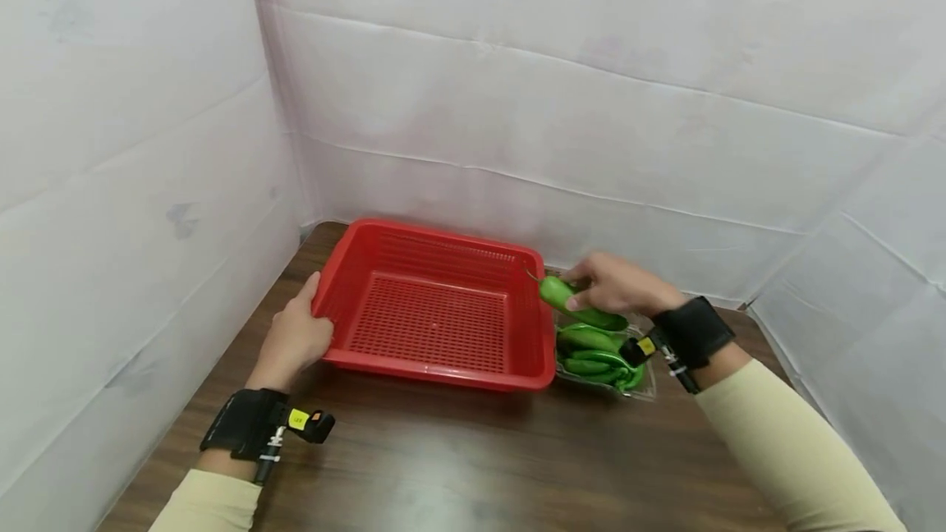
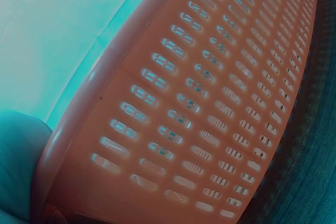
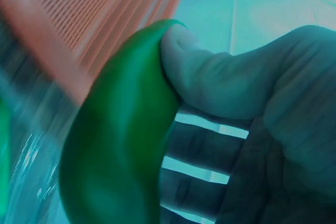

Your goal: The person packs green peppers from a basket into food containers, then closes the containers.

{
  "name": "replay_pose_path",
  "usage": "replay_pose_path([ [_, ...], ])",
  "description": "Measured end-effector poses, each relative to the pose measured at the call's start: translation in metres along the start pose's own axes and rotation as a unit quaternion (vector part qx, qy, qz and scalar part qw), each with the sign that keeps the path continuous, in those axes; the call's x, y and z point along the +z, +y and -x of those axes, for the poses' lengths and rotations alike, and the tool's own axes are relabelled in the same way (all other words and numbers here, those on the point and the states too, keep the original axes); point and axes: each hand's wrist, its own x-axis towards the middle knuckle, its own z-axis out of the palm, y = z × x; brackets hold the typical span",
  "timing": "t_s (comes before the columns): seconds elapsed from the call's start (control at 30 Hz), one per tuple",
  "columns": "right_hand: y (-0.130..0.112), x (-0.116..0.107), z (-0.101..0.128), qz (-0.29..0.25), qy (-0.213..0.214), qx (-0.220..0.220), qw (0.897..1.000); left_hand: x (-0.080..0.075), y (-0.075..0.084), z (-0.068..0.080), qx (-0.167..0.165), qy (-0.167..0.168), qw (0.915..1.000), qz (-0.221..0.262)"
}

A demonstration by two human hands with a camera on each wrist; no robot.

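A long green chili pepper (image 1: 579, 304), its thin stem pointing left, is held by my right hand (image 1: 609, 284) above a clear plastic container (image 1: 647, 388). In the right wrist view the thumb presses on one side of the pepper (image 3: 118, 135). Several more green peppers (image 1: 594, 361) lie in the container. My left hand (image 1: 297, 333) grips the left rim of a red plastic basket (image 1: 443, 376). The left wrist view shows the basket's slotted side (image 2: 199, 108), with part of the hand at its rim. Nothing lies inside the basket.
The brown wooden table (image 1: 443, 458) carries the basket and, touching or close to its right side, the container. White sheet walls (image 1: 517, 105) stand behind the table and along both sides.
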Motion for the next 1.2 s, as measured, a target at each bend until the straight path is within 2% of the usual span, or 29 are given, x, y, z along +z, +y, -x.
replay_pose_path([
  [0.1,0.016,0.006,0.017,0.017,0.008,0.016,1.000,-0.006,-0.005,0.000,-0.005,-0.001,1.0000,-0.007],
  [0.23,0.033,0.019,0.031,0.007,0.001,0.043,0.999,-0.014,-0.011,-0.002,-0.012,-0.006,0.9999,-0.011],
  [0.4,0.048,0.041,0.031,0.009,-0.010,0.064,0.998,-0.019,-0.017,-0.005,-0.012,-0.007,0.9997,-0.018],
  [0.57,0.058,0.060,0.029,0.017,-0.003,0.061,0.998,-0.020,-0.021,-0.008,-0.006,-0.008,0.9998,-0.020],
  [0.77,0.064,0.076,0.029,0.052,0.036,0.020,0.998,-0.024,-0.024,-0.008,-0.004,-0.010,0.9996,-0.026],
  [0.97,0.066,0.086,0.034,0.087,0.117,-0.020,0.989,-0.030,-0.026,-0.007,-0.004,-0.007,0.9996,-0.028],
  [1.2,0.063,0.101,0.037,0.048,0.150,0.001,0.988,-0.036,-0.029,-0.006,-0.017,-0.003,0.9996,-0.022],
])
